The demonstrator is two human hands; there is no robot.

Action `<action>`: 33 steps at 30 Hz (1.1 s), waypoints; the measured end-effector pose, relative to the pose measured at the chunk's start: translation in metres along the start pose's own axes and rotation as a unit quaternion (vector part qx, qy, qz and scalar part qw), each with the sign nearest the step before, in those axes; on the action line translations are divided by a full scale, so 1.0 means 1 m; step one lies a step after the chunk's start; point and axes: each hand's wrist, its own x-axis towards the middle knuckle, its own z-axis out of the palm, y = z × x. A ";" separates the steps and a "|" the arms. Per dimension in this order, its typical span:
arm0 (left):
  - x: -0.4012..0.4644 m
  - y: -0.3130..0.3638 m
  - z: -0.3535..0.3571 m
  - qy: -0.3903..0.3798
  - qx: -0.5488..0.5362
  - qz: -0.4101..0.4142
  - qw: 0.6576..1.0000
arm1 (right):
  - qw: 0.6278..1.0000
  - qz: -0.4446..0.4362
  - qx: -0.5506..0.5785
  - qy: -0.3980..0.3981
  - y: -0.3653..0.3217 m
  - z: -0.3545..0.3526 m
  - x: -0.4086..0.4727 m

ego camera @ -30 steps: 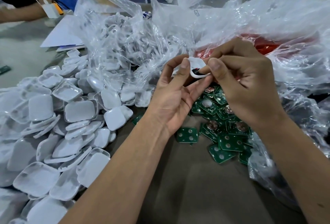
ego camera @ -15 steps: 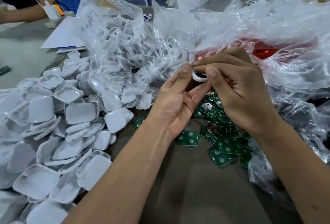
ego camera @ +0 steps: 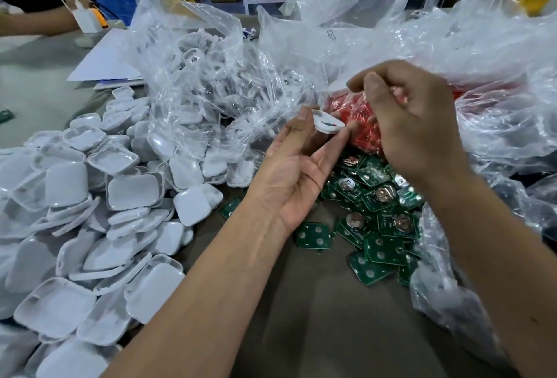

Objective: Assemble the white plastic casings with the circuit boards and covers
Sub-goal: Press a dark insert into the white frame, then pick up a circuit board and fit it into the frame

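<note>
My left hand [ego camera: 297,172] pinches a small white casing [ego camera: 327,124] between thumb and fingertips, its open side up with something dark and red inside. My right hand [ego camera: 413,124] hovers just right of it with curled fingers over a clear bag of red parts [ego camera: 361,120]; what it holds, if anything, is hidden. A heap of white plastic casings and covers [ego camera: 99,212] fills the left of the table. Green circuit boards [ego camera: 379,218] with coin cells lie in a pile under my right wrist.
A clear bag of white ring-like parts [ego camera: 211,76] stands behind the casing heap. Crumpled clear bags [ego camera: 452,46] cover the right and back. Another person's arm [ego camera: 33,23], a white charger [ego camera: 87,17], bottles and papers [ego camera: 105,64] are at the far left. Bare brown table [ego camera: 316,317] lies near me.
My right hand has let go of the casing and lifted up and right toward the red-parts bag. My left hand keeps the casing, now tilted open side up.
</note>
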 end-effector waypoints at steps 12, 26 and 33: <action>-0.003 -0.002 0.001 0.027 0.048 -0.010 0.998 | 0.935 0.000 -0.322 -0.151 0.019 0.028 0.081; -0.003 0.010 -0.008 0.022 0.041 -0.005 0.999 | 0.796 0.352 0.489 -0.066 0.026 -0.025 -0.005; -0.005 0.012 -0.009 0.024 0.030 0.006 0.999 | 0.781 0.334 0.515 -0.114 0.030 -0.016 -0.007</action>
